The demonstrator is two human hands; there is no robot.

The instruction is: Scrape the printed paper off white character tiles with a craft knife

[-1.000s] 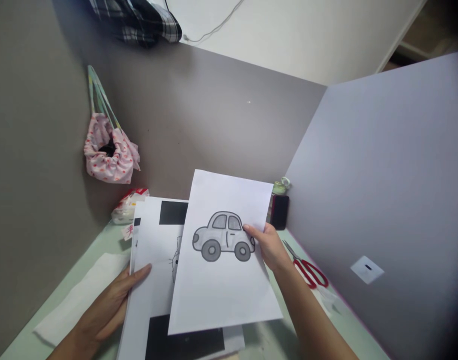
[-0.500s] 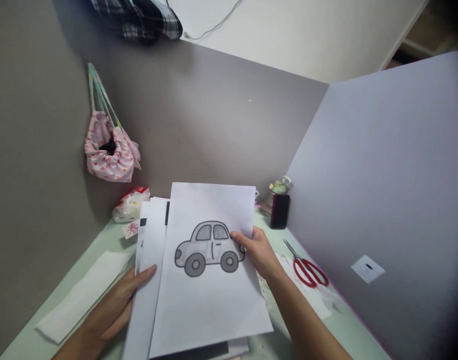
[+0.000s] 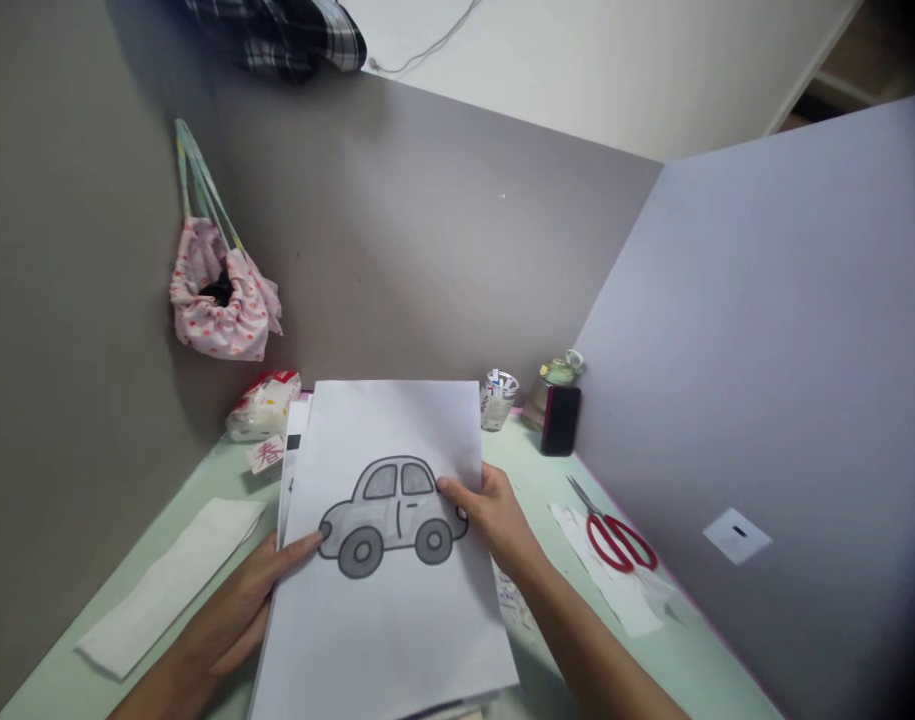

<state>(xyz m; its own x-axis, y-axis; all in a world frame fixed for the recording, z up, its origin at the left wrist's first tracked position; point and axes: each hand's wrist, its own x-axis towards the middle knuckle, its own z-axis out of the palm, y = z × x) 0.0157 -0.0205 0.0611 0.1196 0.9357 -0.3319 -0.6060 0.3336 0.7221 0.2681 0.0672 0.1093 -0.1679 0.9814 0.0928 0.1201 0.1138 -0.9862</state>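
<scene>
Low in the frame's centre, the car drawing sheet (image 3: 386,560) was pinched by the right hand (image 3: 494,515) and the left hand (image 3: 258,590), already squared over the paper stack (image 3: 296,450); scissors (image 3: 614,535) lay unused.

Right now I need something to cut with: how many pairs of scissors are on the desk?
1: red-handled scissors lie on a white paper strip right of the right hand. More could be hidden under the car drawing.

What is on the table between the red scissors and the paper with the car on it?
In the head view, a white paper strip lies under and beside the red scissors; toward the car sheet comes the right hand and bare green table.
</scene>
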